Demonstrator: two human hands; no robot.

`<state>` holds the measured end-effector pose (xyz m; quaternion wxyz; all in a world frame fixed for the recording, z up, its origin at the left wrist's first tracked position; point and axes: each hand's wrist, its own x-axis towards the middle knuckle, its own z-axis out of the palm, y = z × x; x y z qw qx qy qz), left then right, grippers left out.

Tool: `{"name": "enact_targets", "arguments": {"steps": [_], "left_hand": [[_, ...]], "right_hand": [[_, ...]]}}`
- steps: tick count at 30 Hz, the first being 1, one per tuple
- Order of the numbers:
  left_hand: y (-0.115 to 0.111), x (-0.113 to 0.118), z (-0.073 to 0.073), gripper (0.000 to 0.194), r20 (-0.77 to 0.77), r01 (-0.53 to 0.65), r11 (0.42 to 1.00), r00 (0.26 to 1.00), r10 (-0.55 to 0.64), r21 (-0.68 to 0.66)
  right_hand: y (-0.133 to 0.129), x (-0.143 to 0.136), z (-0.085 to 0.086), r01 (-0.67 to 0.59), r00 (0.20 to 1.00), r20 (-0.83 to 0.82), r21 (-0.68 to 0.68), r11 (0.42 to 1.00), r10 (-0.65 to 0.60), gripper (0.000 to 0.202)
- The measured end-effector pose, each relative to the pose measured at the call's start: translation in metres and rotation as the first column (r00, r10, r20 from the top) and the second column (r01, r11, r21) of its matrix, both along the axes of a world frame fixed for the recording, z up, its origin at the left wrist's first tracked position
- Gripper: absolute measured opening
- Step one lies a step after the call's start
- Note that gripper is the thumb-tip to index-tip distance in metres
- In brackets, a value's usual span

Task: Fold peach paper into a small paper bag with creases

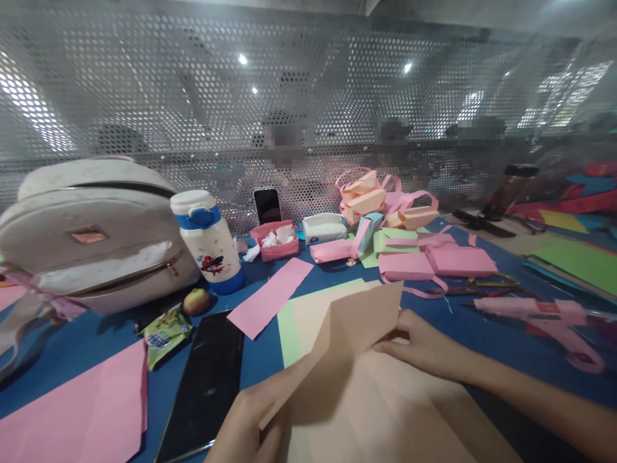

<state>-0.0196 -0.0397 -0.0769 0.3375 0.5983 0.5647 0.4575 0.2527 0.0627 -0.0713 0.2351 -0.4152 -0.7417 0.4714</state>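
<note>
A large sheet of tan paper [366, 399] is bent upward between both of my hands, with creases across its surface. My left hand [260, 411] pinches the near left edge of the sheet. At the far right edge, my right hand [419, 344] has fingers and thumb closed on the paper. Beneath the sheet, more tan paper and a light green sheet [288, 334] lie on the blue table. A pink paper strip [270, 299] rests just beyond the green sheet. Left of my left hand lies a black phone-like slab [205, 386].
Pink paper [81, 411], a snack packet [166, 334], a backpack [91, 238] and a bottle [209, 244] are at left. Folded paper boxes [405, 265] and a tissue box [324, 229] stand behind. A pink glue gun [535, 312] lies right. A perforated screen [308, 96] borders the back.
</note>
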Motion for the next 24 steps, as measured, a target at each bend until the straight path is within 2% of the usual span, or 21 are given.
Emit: {"name": "enact_targets", "arguments": {"steps": [5, 7, 9, 11, 13, 17, 19, 22, 24], "left_hand": [[0.002, -0.004, 0.009, 0.027, 0.022, 0.094, 0.996, 0.995, -0.094, 0.002], [0.006, -0.007, 0.011, 0.03, 0.025, 0.175, 0.984, 0.984, -0.174, -0.043], [0.011, -0.009, 0.012, 0.031, 0.036, 0.244, 0.964, 0.97, -0.241, -0.106], [0.018, -0.01, 0.012, 0.028, 0.052, 0.278, 0.949, 0.961, -0.273, -0.149], [0.023, -0.011, 0.013, 0.025, 0.063, 0.291, 0.943, 0.957, -0.285, -0.159], [0.028, -0.018, 0.019, 0.028, 0.017, 0.277, 0.954, 0.961, -0.277, -0.113], [0.03, -0.024, 0.022, 0.026, -0.02, 0.252, 0.955, 0.966, -0.258, -0.157], [0.032, -0.031, 0.018, 0.038, -0.042, 0.214, 0.928, 0.97, -0.238, -0.306], [0.029, -0.031, 0.014, 0.043, -0.057, 0.152, 0.938, 0.982, -0.178, -0.31]], "right_hand": [[0.0, 0.0, 0.0, -0.033, 0.995, -0.091, -0.03, 0.999, 0.03, 0.021], [0.004, 0.003, -0.004, -0.043, 0.994, -0.095, 0.047, 0.998, 0.048, 0.022], [0.011, 0.006, -0.01, -0.107, 0.991, -0.068, 0.163, 0.981, 0.119, 0.026], [0.018, 0.008, -0.018, -0.193, 0.978, -0.031, 0.251, 0.949, 0.207, 0.03], [0.023, 0.01, -0.024, -0.219, 0.972, -0.016, 0.278, 0.935, 0.233, 0.032], [0.018, 0.008, -0.023, -0.085, 0.992, -0.074, 0.195, 0.977, 0.101, 0.031], [0.012, 0.007, -0.015, -0.006, 0.998, -0.058, 0.156, 0.988, 0.015, 0.028], [0.005, 0.006, -0.003, 0.044, 0.999, 0.005, 0.211, 0.976, -0.046, 0.022], [0.003, 0.005, 0.001, 0.059, 0.998, 0.018, 0.275, 0.96, -0.067, 0.017]]}}
